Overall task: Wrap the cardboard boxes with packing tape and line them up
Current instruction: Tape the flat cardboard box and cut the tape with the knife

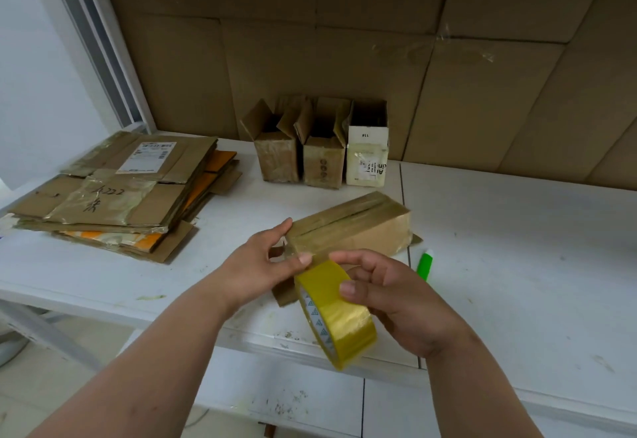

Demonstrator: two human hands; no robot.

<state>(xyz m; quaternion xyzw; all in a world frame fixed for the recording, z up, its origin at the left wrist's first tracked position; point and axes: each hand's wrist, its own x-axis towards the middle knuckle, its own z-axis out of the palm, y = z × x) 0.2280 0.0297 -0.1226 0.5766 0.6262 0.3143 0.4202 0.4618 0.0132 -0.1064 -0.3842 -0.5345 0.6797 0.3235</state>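
A brown cardboard box (358,227), its top covered in shiny tape, lies on its side at the middle of the white table (517,265). My left hand (265,262) grips its near-left end, thumb pressing tape at the corner. My right hand (396,296) holds a yellow tape roll (334,310) just below the box, with tape running up to the box's near end. Three small boxes (320,158) stand side by side at the back with their top flaps open.
A stack of flattened cardboard boxes (117,193) lies at the left of the table. A green-and-white cutter (424,265) rests right of the box. Cardboard sheets (379,58) line the back wall under a shelf. The table's front edge is near my forearms.
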